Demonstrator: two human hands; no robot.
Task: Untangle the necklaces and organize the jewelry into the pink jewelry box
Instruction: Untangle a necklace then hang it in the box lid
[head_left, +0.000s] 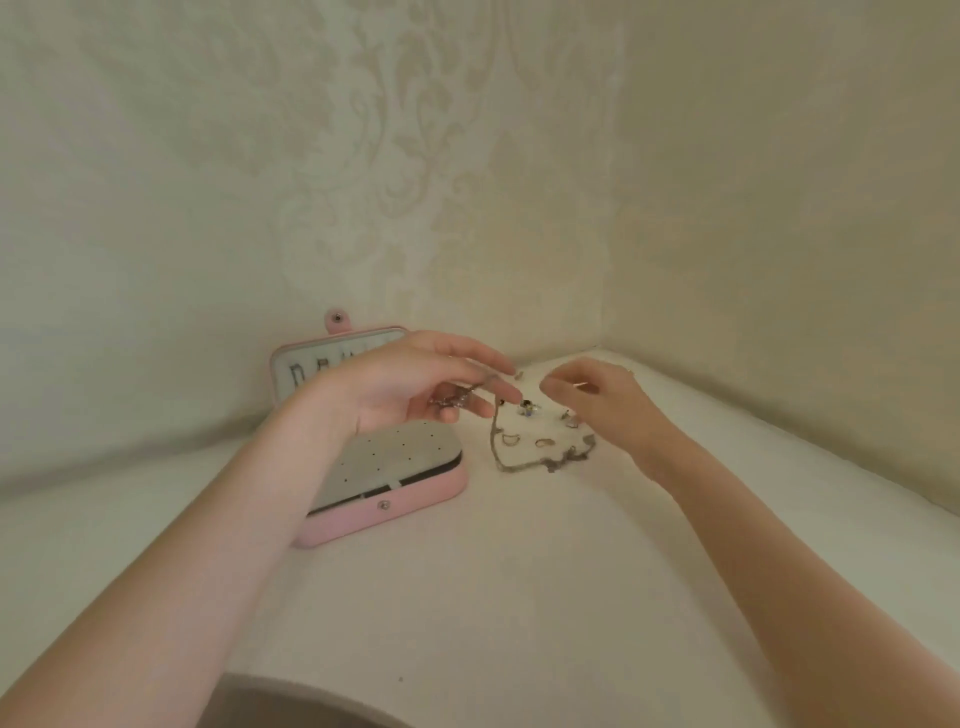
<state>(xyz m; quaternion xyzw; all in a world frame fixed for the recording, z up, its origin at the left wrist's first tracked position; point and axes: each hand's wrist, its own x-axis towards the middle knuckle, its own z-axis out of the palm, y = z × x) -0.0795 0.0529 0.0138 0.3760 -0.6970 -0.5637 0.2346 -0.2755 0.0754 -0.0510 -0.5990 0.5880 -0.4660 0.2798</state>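
The left hand (410, 384) is hovering over the open pink jewelry box (415, 499), fingers loosely curled and pinching one end of a thin chain (498, 441), which is drooping down to a knotted clump (571, 457) lying on the white table (519, 597) just right of the box. The right hand (597, 395) is reaching in with fingers half curled; whether it is gripping anything cannot be told. Being light, limp and snag-prone, the metal chain is probably best held near the knot, teasing gently.
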